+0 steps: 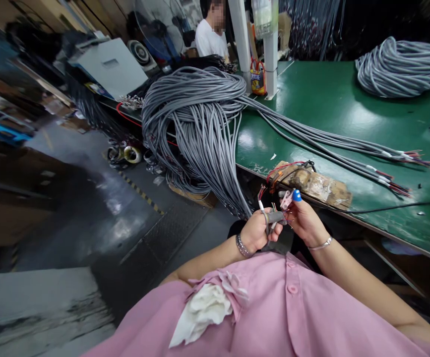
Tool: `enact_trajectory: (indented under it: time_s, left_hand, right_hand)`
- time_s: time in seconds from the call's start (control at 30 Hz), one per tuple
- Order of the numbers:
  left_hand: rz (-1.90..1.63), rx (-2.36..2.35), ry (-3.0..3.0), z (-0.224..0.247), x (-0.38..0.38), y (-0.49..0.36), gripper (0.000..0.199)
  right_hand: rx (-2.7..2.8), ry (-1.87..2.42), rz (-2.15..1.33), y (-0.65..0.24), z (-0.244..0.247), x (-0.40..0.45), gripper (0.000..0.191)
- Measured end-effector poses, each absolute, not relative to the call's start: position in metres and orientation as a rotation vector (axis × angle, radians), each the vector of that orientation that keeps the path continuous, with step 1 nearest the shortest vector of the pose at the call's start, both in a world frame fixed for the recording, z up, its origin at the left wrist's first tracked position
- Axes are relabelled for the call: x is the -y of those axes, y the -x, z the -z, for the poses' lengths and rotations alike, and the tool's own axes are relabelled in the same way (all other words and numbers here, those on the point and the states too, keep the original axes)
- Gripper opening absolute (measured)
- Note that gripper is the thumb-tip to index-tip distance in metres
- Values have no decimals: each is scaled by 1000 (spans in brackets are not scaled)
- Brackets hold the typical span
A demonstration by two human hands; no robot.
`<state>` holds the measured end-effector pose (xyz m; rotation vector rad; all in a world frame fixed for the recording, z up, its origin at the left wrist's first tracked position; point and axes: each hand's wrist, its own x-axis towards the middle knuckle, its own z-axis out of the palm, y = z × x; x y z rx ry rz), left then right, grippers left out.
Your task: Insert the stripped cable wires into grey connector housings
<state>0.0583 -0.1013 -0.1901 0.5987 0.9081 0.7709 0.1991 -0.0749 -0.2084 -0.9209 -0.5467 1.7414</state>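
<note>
My left hand (257,232) is closed around the grey cables (274,217), near their stripped ends. Thin coloured wires (262,192) and a white sleeve stick up above this fist. Close by on the right, my right hand (306,222) is closed, a blue cover (296,195) on one fingertip. Beside that fingertip is a small pinkish piece (286,200), too small to make out. Fine wire ends from the cables reach my right fingers; whether they are pinched there is unclear. Both hands are above my lap, in front of the table edge.
A large bundle of grey cables (200,114) hangs over the green table (322,114), several stripped ends lying to the right. A worn wooden block (311,184) sits at the edge. Another cable coil (400,69) is at the far right. A person (212,37) is behind the posts.
</note>
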Motion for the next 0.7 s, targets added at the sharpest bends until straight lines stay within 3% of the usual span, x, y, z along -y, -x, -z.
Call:
enact_trajectory:
  time_s: [0.27, 0.47, 0.7]
  left_hand:
    - [-884, -908, -723, 189, 120, -58, 33]
    - [-1053, -995, -847, 190, 127, -64, 35]
    - [-1121, -998, -804, 192, 121, -73, 31]
  right_hand:
    - [515, 752, -1962, -210, 211, 78, 50]
    - [566, 827, -1841, -210, 206, 82, 26]
    - [476, 779, -1879, -207, 215, 78, 34]
